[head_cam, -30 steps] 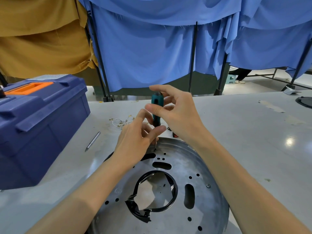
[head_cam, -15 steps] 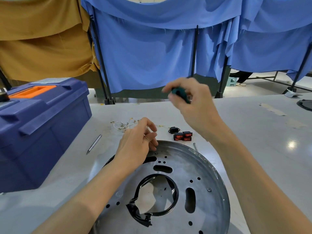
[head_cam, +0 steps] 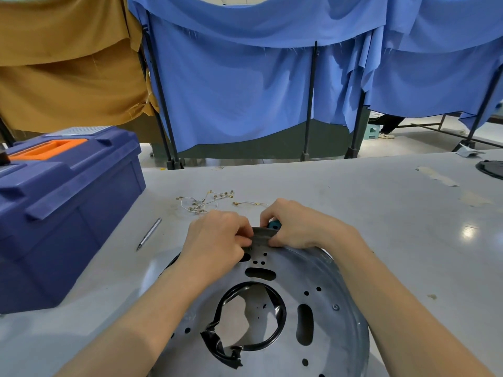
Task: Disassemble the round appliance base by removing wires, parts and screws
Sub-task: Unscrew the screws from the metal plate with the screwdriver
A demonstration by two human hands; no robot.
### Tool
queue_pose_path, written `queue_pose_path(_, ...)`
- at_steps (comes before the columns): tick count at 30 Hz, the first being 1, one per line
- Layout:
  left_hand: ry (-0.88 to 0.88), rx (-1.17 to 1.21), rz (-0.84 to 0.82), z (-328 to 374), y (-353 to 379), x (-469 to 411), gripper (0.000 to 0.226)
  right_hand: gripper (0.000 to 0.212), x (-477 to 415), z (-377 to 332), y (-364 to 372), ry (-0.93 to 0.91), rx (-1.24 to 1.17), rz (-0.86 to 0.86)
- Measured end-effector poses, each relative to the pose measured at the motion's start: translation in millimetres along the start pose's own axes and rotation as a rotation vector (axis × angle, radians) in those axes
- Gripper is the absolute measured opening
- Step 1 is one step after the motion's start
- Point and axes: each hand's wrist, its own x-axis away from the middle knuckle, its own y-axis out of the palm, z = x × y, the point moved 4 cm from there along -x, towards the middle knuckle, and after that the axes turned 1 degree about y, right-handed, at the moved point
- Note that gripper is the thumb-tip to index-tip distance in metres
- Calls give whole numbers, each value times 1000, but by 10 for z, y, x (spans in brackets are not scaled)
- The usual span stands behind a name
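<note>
**Location.** The round base [head_cam: 321, 270] lies flat on the table [head_cam: 381, 213], directly in front of the person, with its far rim under both hands.

**Hands.** The left hand [head_cam: 217, 238] has its fingers curled and pinches the far rim. Whether a small part also sits between the fingertips cannot be told, as the knuckles hide it. The right hand [head_cam: 296, 227] is curled round a teal-handled tool [head_cam: 273, 224], probably a screwdriver, with the thumb pressed to the same stretch of rim.

**Handling.** The base appears to be thin pressed sheet metal: stiff, fairly light, smooth and liable to slide on the table. Its rim and slot edges may be sharp. Best hold is judged to be the rolled outer rim, 1 hand steadying while the other works. The black ring [head_cam: 281, 314] lining the centre hole looks soft and already torn at its lower left, so it should peel out by hand. At least 1 screw [head_cam: 336, 307] remains at the right side.

**Surroundings.** Loose wires [head_cam: 204, 204] lie just beyond the hands. A slim metal rod [head_cam: 149, 234] lies to the left, near a blue toolbox [head_cam: 62, 213]. A dark round object [head_cam: 490, 168] sits at the far right edge. Blue curtains [head_cam: 231, 91] hang behind.

**Obstructions.** The person's own forearms cross the base and cover part of its rim. The wires are close enough to snag if the base is pushed forward.
</note>
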Motion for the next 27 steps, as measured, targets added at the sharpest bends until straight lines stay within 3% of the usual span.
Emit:
queue_pose_path(12,170,-482,-149,134,116,27,17,21,-35,16,27,-14,-15,-2)
queue_pose_path(19,205,-527,-185,177,128,52,11,17,-39,14,33,-20,-26,-21)
queue_pose_path(27,235,-534,-203,218,110,78,24,17,-46,22,42,-18,-22,-25)
